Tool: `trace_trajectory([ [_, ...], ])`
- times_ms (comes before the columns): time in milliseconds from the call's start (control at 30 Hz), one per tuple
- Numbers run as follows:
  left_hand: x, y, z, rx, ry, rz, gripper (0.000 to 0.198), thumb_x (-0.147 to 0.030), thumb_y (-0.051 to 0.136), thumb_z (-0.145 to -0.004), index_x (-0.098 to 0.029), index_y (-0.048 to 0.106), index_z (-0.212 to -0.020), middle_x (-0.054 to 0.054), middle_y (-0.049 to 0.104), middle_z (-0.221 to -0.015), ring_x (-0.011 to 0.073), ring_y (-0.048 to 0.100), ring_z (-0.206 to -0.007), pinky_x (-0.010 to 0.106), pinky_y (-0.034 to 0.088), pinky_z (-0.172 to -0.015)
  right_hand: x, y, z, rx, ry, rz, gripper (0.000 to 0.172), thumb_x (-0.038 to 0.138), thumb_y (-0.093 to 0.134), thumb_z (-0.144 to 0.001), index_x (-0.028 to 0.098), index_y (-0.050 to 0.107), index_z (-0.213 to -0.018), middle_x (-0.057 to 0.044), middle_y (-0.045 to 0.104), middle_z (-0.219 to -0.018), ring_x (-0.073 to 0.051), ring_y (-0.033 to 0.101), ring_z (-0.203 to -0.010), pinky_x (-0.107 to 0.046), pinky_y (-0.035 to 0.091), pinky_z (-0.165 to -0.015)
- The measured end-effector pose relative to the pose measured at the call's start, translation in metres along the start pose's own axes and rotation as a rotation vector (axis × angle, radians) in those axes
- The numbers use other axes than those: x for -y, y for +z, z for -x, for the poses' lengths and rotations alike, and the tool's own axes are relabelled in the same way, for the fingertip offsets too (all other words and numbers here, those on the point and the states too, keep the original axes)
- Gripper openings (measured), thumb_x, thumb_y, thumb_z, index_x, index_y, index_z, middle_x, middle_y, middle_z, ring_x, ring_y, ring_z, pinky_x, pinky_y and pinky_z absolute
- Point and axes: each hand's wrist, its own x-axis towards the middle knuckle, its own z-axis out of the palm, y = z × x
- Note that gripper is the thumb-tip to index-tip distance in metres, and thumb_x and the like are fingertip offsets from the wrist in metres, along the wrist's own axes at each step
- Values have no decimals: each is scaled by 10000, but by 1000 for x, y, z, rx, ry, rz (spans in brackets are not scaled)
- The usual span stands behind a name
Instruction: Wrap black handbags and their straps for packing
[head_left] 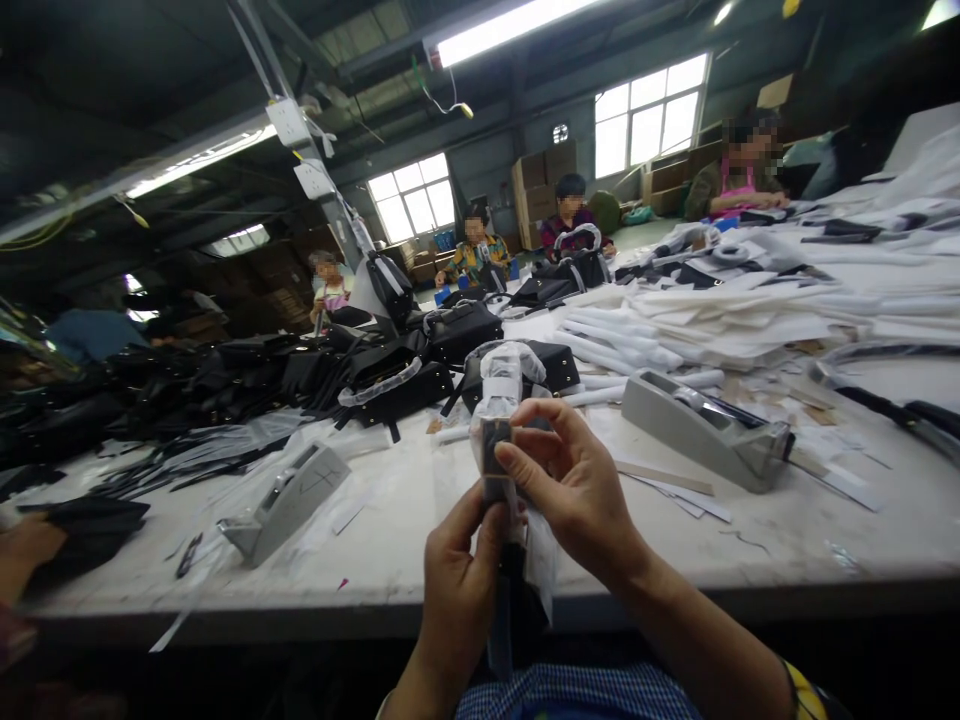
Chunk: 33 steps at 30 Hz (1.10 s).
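Observation:
In front of my body a black strap, partly wrapped in clear plastic, runs upright between my hands. A dark rectangular piece with a pale edge sits on its upper part; whether it is a buckle I cannot make out. My left hand is closed around the strap below this piece. The thumb and fingers of my right hand pinch the piece from the right side. Loose plastic film hangs beside the strap. Just beyond my hands lies a black handbag with a plastic-wrapped handle.
A grey tape dispenser stands left on the white table, another tape dispenser right. Black bags and white paper stuffing are piled behind. A co-worker's hand shows at far left; several people sit across.

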Motion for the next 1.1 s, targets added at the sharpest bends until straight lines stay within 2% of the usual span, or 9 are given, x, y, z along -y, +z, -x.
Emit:
trace_trajectory([
  [133,4,7,8,10,-6,-3,292,-413,558,-954,-200,696,-1098,29,735,-889,190,664,-807,290,522,-763,0,-1,4,-35,10,33,318,320,751,-839,263,539,-1068,-35,748,-983,-198,735,-862,-252,604,-665],
  [267,8,8,19,6,104,-41,306,-383,554,-959,-231,673,-1197,71,702,-1164,235,638,-1059,349,487,-956,-1,-6,1,-87,-14,76,340,324,793,-794,279,570,-1047,-21,764,-958,-183,743,-808,-215,605,-641],
  [400,21,8,35,-188,167,-11,466,-445,468,-989,-240,496,-1407,112,631,-1304,254,599,-1169,386,466,-1013,6,-11,-7,-87,-21,100,357,346,811,-766,279,602,-1047,-30,773,-922,-210,754,-828,-215,610,-611],
  [533,30,6,48,-365,190,-87,364,-497,552,-940,-230,619,-1178,69,670,-1056,206,627,-975,324,498,-886,15,-9,-7,-12,15,112,305,335,783,-797,250,601,-1027,-18,762,-841,-180,745,-774,-238,611,-674],
  [733,8,2,22,-141,23,33,456,-503,528,-952,-246,560,-1327,93,626,-1314,246,604,-1151,354,474,-960,14,-5,-6,134,12,121,229,317,688,-883,228,568,-1056,-37,744,-973,-165,720,-857,-255,585,-718],
  [867,-16,6,1,44,-46,150,331,-442,585,-939,-181,674,-1122,66,725,-1031,204,652,-941,293,483,-833,26,-14,-6,237,-19,373,302,347,588,-947,264,528,-1232,-27,752,-980,-179,730,-827,-255,577,-633],
  [1000,-24,9,-4,14,-97,218,271,-421,628,-918,-158,687,-891,28,699,-856,130,585,-766,229,443,-719,28,-45,26,-56,-265,914,324,399,601,-932,288,570,-1234,-20,767,-983,-220,745,-911,-305,587,-774],
  [1067,-23,12,-2,-19,-109,267,279,-421,637,-914,-150,684,-868,27,688,-834,118,565,-747,223,433,-711,9,-65,56,-217,-280,1102,268,521,606,-894,280,633,-1009,-13,759,-852,-231,754,-751,-290,585,-635],
  [1100,-22,13,0,-31,-107,296,287,-425,644,-908,-144,684,-865,29,683,-822,117,561,-740,224,431,-708,-6,-73,70,-180,-230,1169,334,598,605,-859,283,637,-963,-10,748,-809,-230,741,-658,-285,566,-539],
])
